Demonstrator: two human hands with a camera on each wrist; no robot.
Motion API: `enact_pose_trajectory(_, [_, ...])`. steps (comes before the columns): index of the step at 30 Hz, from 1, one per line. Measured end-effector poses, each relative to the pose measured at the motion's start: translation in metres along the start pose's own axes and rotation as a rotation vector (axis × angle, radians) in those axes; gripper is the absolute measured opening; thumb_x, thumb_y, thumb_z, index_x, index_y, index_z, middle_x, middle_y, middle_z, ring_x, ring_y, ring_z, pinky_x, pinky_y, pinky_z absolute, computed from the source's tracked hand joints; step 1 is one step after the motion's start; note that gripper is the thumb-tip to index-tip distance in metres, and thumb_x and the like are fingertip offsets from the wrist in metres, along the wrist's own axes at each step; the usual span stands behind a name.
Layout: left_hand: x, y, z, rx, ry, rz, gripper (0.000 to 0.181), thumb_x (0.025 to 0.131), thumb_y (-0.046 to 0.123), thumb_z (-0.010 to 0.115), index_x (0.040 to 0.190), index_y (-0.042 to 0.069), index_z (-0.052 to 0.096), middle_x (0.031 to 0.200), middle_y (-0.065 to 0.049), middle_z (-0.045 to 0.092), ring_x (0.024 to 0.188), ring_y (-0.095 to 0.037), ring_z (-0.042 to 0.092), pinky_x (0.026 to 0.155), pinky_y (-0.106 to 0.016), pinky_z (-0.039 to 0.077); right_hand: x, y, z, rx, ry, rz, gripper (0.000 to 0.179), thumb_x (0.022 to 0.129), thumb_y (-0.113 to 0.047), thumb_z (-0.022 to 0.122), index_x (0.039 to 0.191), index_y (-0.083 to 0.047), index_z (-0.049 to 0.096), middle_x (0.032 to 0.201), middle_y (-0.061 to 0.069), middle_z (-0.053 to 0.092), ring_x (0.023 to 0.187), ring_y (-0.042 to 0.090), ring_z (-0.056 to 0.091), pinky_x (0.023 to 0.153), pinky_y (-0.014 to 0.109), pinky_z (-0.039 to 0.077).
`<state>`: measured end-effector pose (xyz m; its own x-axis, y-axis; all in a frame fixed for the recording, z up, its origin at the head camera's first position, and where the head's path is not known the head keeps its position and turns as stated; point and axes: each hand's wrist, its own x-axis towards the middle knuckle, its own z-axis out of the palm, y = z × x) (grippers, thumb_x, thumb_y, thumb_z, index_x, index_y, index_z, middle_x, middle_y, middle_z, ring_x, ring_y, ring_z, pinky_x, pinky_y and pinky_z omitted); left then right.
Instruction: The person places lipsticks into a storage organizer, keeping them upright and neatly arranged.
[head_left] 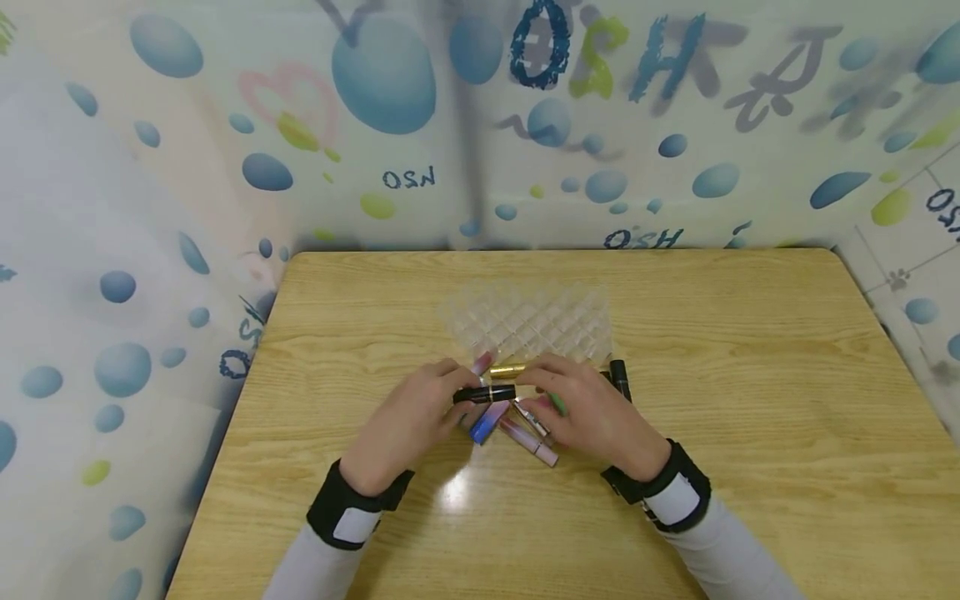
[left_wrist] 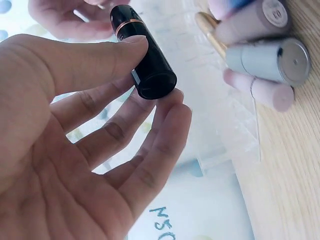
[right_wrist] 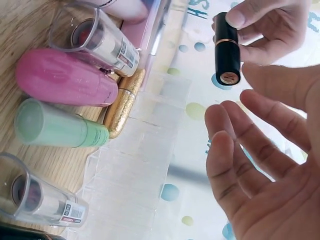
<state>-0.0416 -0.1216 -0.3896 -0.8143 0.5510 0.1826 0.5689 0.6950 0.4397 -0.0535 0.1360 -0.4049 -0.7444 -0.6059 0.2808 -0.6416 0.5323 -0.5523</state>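
Pinched between the thumb and fingers of my left hand [head_left: 408,417] is a black lipstick tube [left_wrist: 155,70] with a thin gold band, held up in the air. My right hand [head_left: 592,417] is beside the tube's other end, its fingers loosely bent and apart with nothing gripped, as the right wrist view shows. The lipstick's end [right_wrist: 230,78] carries a round coppery label. Under the hands lie a gold tube [head_left: 507,371], a blue-purple tube [head_left: 487,423] and a pale pink tube [head_left: 531,443].
Behind the hands sits a clear plastic organizer [head_left: 532,321] with a grid of compartments. A black tube [head_left: 620,381] lies to the right. In the right wrist view, a bright pink tube [right_wrist: 65,77] and a green tube [right_wrist: 55,125] lie on the wooden table [head_left: 750,358].
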Motion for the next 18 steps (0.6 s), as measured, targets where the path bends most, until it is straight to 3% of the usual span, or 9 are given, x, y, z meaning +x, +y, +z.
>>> enact_pose_trajectory(5, [0.001, 0.009, 0.004, -0.001, 0.002, 0.054, 0.022, 0.089, 0.010, 0.079, 0.111, 0.008, 0.075, 0.101, -0.003, 0.071, 0.080, -0.011, 0.064, 0.066, -0.025, 0.055, -0.001, -0.003, 0.003, -0.032, 0.031, -0.068, 0.027, 0.091, -0.028, 0.079, 0.113, -0.015, 0.076, 0.117, -0.002, 0.069, 0.105, 0.011, 0.067, 0.085, 0.032, 0.060])
enact_pose_trajectory(12, [0.003, 0.016, 0.008, -0.051, -0.034, 0.086, 0.023, 0.090, 0.008, 0.078, 0.112, 0.009, 0.074, 0.106, -0.003, 0.072, 0.090, -0.009, 0.068, 0.073, -0.024, 0.057, -0.001, -0.005, 0.008, -0.062, 0.001, -0.061, 0.028, 0.087, -0.027, 0.082, 0.112, -0.015, 0.077, 0.115, -0.002, 0.070, 0.106, 0.012, 0.067, 0.086, 0.033, 0.060])
enact_pose_trajectory(18, [0.003, 0.017, 0.007, -0.086, -0.030, 0.099, 0.020, 0.091, 0.008, 0.077, 0.110, 0.010, 0.072, 0.104, 0.000, 0.070, 0.088, -0.007, 0.066, 0.072, -0.024, 0.056, -0.001, -0.008, 0.007, -0.083, -0.013, -0.073, 0.025, 0.090, -0.030, 0.079, 0.111, -0.016, 0.077, 0.112, -0.003, 0.071, 0.103, 0.011, 0.067, 0.085, 0.033, 0.060])
